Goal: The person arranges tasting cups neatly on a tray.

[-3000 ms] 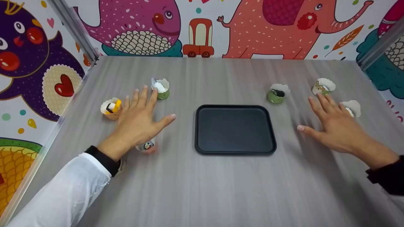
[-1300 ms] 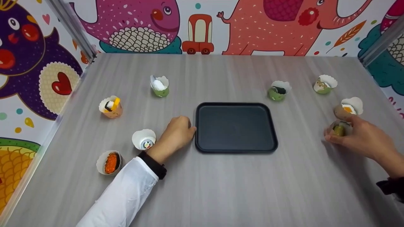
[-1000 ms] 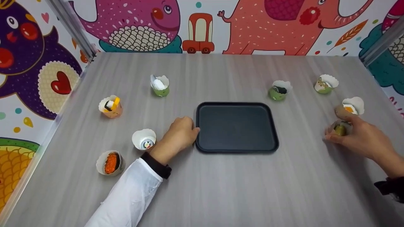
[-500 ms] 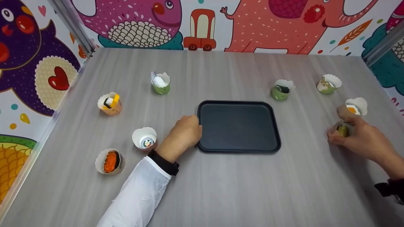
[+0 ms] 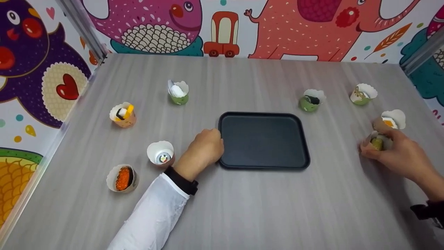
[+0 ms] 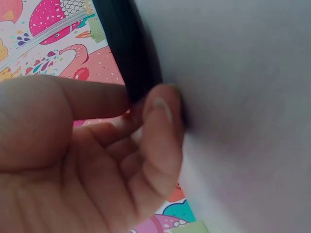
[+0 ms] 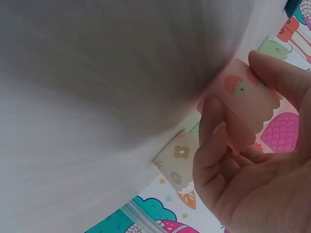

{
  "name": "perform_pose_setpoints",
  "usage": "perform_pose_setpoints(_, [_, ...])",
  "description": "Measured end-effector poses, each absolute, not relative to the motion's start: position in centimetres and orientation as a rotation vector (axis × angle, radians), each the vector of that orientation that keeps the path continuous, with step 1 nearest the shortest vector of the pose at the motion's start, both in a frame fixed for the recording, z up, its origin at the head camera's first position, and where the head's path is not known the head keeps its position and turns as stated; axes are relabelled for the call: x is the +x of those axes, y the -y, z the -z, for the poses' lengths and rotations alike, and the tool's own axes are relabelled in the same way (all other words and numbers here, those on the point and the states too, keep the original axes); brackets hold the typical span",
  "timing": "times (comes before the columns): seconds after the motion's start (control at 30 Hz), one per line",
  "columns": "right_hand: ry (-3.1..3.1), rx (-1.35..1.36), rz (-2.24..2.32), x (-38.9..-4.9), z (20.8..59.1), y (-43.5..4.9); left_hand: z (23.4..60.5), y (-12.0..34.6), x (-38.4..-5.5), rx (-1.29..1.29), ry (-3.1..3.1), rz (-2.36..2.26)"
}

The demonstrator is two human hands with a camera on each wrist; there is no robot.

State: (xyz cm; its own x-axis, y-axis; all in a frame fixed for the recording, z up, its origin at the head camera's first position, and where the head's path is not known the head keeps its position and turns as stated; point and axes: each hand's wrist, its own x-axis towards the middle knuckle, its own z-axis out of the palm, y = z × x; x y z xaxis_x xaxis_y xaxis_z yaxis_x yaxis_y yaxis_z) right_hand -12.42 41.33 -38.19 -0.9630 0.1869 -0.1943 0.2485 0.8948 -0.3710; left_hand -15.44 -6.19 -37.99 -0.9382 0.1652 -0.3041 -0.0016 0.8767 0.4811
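My left hand (image 5: 204,147) pinches the left edge of a black rectangular tray (image 5: 265,140) lying flat on the table. In the left wrist view, thumb and curled fingers close on the rim of the tray (image 6: 127,46). At the right, my right hand (image 5: 404,151) holds a pink paper baking cup (image 5: 368,143) with a greenish-yellow piece (image 5: 377,143) inside. The right wrist view shows strawberries printed on this cup (image 7: 250,94), gripped between thumb and fingers, its base at the table. Just behind that hand stands a cup (image 5: 396,118) with a white and orange piece, partly hidden by the fingers.
Left of the tray stand cups: one with orange roe sushi (image 5: 123,178), a white-lined cup (image 5: 160,152) with a small roll, an orange cup (image 5: 125,118), and a green cup (image 5: 179,99). Behind the tray's right are a green cup (image 5: 309,104) and a patterned cup (image 5: 360,95). Printed panels border the table.
Both hands were spread open above the table; the left has come down to the tray's edge and the right to the pink cup. Over the last second both have stayed almost still.
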Motion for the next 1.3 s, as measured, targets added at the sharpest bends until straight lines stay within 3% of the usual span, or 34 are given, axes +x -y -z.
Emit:
perform_pose_setpoints(0.8, [-2.934, 0.129, 0.827, -16.0, 33.1, -32.9, 38.0, 6.3, -15.7, 0.118, -2.711, -0.687])
perform_pose_setpoints(1.3, [-2.958, -0.095, 0.957, -17.3, 33.0, -27.3, 38.2, 6.1, -15.5, 0.157, -2.716, -0.695])
